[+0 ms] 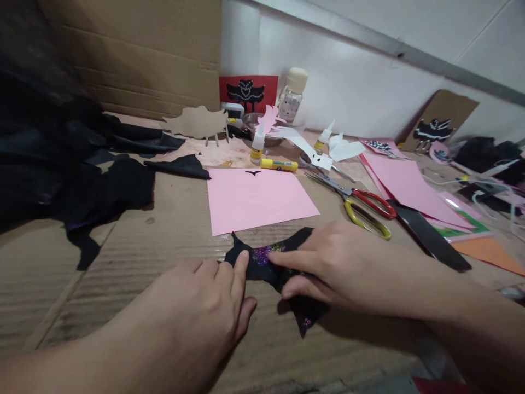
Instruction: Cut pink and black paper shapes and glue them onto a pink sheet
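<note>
A black fabric cutout [257, 270] with pointed ends and patches of purple and multicoloured sequins lies on the cardboard in front of me. My left hand [205, 298] holds down its left part, index fingertip on the cloth, other fingers curled, thumb apart. From the right, my right hand [328, 271] keeps its index fingertip at the sequins and its thumb lower on the cloth, covering the cutout's middle. Below the right thumb a black tip with a few pink sequins sticks out. Just beyond the cutout is a pink paper sheet [258, 202] with a small black shape at its top edge.
Scissors [348, 197] with red and yellow handles lie right of the sheet. Behind are a yellow glue stick [279, 165], a glue bottle [257, 148] and a brown cardboard cutout [199, 126]. Black cloth [110, 189] is heaped left; pink papers [414, 189] and a black strip [430, 235] lie right.
</note>
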The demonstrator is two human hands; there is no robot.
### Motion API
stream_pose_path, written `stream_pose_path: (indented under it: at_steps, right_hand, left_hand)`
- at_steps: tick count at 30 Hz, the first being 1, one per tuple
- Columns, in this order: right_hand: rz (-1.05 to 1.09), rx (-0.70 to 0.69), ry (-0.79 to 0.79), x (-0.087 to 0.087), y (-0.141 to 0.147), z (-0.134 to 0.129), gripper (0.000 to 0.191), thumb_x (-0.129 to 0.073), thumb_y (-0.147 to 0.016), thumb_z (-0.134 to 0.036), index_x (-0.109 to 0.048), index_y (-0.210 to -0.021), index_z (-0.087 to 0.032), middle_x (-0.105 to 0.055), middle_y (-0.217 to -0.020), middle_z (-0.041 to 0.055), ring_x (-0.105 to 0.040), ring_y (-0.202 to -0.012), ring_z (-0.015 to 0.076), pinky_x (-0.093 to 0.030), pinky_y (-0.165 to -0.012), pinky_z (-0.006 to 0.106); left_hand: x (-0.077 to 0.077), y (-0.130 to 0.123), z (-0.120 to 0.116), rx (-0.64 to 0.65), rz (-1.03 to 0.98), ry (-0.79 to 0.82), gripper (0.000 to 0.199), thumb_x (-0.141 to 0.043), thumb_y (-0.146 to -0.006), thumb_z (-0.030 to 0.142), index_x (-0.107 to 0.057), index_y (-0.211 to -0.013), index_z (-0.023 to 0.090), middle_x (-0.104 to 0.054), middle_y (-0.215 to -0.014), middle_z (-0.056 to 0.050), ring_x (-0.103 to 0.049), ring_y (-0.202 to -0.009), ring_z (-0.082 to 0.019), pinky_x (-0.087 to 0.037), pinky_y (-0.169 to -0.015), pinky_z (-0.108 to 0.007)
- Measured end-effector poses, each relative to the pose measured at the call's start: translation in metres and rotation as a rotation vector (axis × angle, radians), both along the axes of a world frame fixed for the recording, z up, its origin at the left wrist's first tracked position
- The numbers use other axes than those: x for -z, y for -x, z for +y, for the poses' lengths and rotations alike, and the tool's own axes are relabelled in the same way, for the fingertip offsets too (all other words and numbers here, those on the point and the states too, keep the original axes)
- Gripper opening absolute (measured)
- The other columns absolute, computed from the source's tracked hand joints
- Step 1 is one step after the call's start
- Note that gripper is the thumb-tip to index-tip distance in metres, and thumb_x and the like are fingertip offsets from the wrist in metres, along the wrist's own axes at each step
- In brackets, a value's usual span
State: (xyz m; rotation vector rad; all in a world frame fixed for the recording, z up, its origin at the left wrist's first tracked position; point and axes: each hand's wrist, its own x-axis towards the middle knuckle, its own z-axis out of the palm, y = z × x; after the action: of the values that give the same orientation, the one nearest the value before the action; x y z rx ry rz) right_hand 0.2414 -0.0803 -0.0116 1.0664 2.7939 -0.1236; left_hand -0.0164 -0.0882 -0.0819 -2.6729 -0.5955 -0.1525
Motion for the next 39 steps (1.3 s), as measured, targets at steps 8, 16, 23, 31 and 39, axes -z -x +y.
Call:
stream_pose_path:
  at_steps: [8, 16, 23, 31, 39]
  right_hand:
    - [-0.074, -0.027, -0.085, 0.008, -0.001, -0.007, 0.063, -0.058, -0.108, -0.056, -0.053, -0.159, -0.020, -0.073, -0.063, 0.0005, -0.065, -0.049, 0.0196, -0.021, -0.049, 0.031]
    - [0.014, 0.035, -0.123, 0.010, 0.007, -0.010, 0.066, -0.055, -0.106, -0.065, -0.060, -0.150, -0.014, -0.076, -0.070, 0.0028, -0.071, -0.057, 0.0211, -0.029, -0.051, 0.030]
    - [-0.033, -0.008, -0.093, 0.011, 0.009, -0.014, 0.069, -0.058, -0.105, -0.065, -0.060, -0.150, -0.013, -0.072, -0.060, 0.0018, -0.064, -0.047, 0.0201, -0.021, -0.047, 0.031]
    - [-0.022, 0.019, -0.183, 0.014, 0.012, -0.017, 0.066, -0.055, -0.106, -0.065, -0.068, -0.139, -0.010, -0.075, -0.065, 0.0064, -0.068, -0.050, 0.0213, -0.020, -0.049, 0.033]
    - [-0.034, -0.001, -0.151, 0.014, 0.011, -0.016, 0.074, -0.061, -0.103, -0.066, -0.060, -0.149, -0.009, -0.073, -0.060, 0.0037, -0.067, -0.047, 0.0211, -0.019, -0.048, 0.033]
  left_hand:
    - [-0.001, 0.000, 0.001, 0.008, -0.013, -0.016, 0.043, -0.049, -0.100, 0.025, -0.079, -0.126, 0.007, -0.083, -0.095, -0.020, -0.072, -0.065, -0.028, -0.052, -0.053, -0.039]
    - [-0.001, -0.001, 0.001, 0.009, -0.001, -0.012, 0.045, -0.043, -0.103, 0.022, -0.079, -0.125, 0.005, -0.080, -0.086, -0.019, -0.072, -0.065, -0.030, -0.049, -0.052, -0.040]
    - [0.001, 0.000, 0.000, 0.015, -0.005, 0.009, 0.048, -0.040, -0.101, 0.016, -0.078, -0.126, 0.002, -0.079, -0.081, -0.020, -0.072, -0.065, -0.032, -0.051, -0.053, -0.043]
    - [0.000, 0.000, -0.001, -0.008, 0.021, -0.015, 0.046, -0.043, -0.102, 0.021, -0.079, -0.126, 0.005, -0.079, -0.083, -0.019, -0.071, -0.064, -0.030, -0.052, -0.054, -0.041]
    - [0.000, 0.000, -0.001, 0.009, -0.003, -0.043, 0.047, -0.044, -0.098, 0.017, -0.078, -0.127, 0.004, -0.081, -0.089, -0.021, -0.071, -0.064, -0.030, -0.054, -0.052, -0.042]
